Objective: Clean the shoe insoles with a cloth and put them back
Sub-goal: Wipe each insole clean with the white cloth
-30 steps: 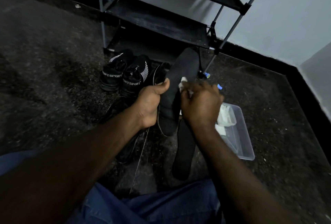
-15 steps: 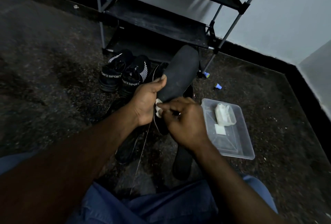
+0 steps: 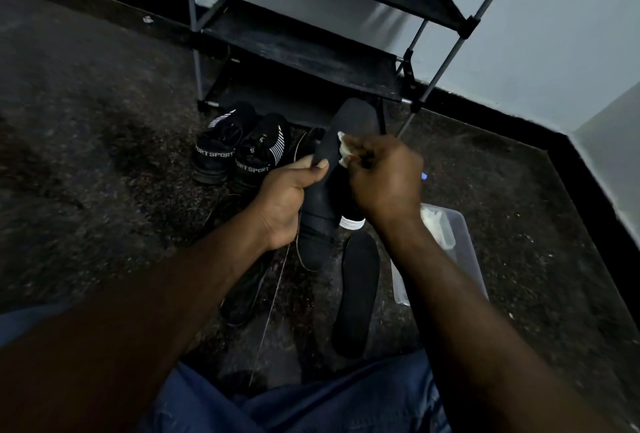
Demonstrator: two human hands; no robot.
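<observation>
Head camera looks down on my left hand (image 3: 284, 197) gripping a flat, matte black insole (image 3: 349, 124) at its waist, thumb across the top, rounded toe tilted toward the shoe rack (image 3: 304, 51). My right hand (image 3: 384, 183) pinches a crumpled white cloth (image 3: 344, 152) against the insole's face. A second insole (image 3: 356, 294) lies flat on the speckled floor (image 3: 104, 155) beside a clear plastic tray (image 3: 467, 235); the dark shape (image 3: 242, 294) left of it may be a shoe.

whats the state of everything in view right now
held insole, off the floor, gripped by the left hand
cloth, bunched in the right hand, pressed against the held insole
second insole, lying flat on the floor
sport shoes, upright side by side on the floor
plastic tray, on the floor, white items inside
</observation>
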